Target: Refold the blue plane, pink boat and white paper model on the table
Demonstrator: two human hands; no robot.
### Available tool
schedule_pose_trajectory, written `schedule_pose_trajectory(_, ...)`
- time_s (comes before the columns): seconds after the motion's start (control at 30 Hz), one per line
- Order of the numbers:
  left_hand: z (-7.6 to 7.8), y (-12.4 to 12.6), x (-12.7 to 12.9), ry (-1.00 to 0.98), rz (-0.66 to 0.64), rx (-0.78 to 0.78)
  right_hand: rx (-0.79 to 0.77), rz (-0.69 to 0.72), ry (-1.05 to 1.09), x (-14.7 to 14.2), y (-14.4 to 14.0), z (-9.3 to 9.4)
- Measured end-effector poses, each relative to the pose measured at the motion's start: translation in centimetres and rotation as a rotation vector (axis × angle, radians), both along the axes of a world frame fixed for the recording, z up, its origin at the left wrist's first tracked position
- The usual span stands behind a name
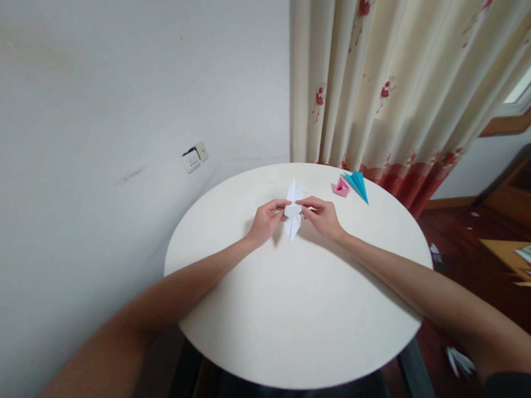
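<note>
A folded white paper piece (293, 211) is held up over the round white table, with one point toward the far side and another toward me. My left hand (267, 219) pinches its left edge near the middle. On the opposite edge, my right hand (321, 215) grips it between thumb and fingers. Part of the paper's sides is hidden behind the fingertips. Both forearms reach in from the lower corners, and a shadow falls on the table below the paper.
On the round table (296, 316), a pink folded paper (341, 188) and a blue paper plane (357, 185) lie near the far right edge. A wall with a socket (191, 160) stands to the left; a flowered curtain (383, 81) hangs behind. Paper scraps (459, 361) lie on the floor.
</note>
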State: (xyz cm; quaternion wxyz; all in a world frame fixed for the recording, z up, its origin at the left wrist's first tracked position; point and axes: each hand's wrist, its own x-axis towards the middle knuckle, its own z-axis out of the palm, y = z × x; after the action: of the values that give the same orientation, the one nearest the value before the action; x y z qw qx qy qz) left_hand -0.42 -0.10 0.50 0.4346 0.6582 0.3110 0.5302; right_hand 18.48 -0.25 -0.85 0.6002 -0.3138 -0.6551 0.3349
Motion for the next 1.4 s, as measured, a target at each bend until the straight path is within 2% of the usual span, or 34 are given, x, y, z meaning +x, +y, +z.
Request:
schedule_pose_trajectory(0.23, -0.3, 0.1, 0.3, 0.072, 0.098, -0.016, -0.052, -0.061, 0.023, -0.2, 0.4, -0.3)
schedule_pose_trajectory(0.47, -0.4, -0.1, 0.5, 0.048, 0.187, -0.007, -0.101, -0.052, 0.088, -0.8, 0.2, -0.4)
schedule_pose_trajectory(0.73, -0.5, -0.4, 0.9, 0.016, 0.166, 0.072, -0.111, -0.054, 0.064, -1.0, -0.2, -0.2)
schedule_pose_trajectory(0.9, -0.4, -0.3, 1.2, -0.031, 0.182, 0.03, -0.118, -0.059, 0.089, -1.3, -0.3, -0.2)
schedule_pose_trajectory(1.03, -0.4, -0.2, 1.3, -0.092, 0.2, 0.067, -0.107, -0.069, 0.114, -1.4, -0.4, -0.2)
schedule_pose_trajectory(1.27, -0.5, -0.1, 0.9, -0.076, 0.13, 0.083, -0.099, -0.033, 0.207, -1.6, -0.4, -0.1)
schedule_pose_trajectory(1.4, -0.5, -0.2, 0.9, -0.035, 0.155, 0.138, -0.069, -0.056, 0.192, -1.7, -0.6, 0.0)
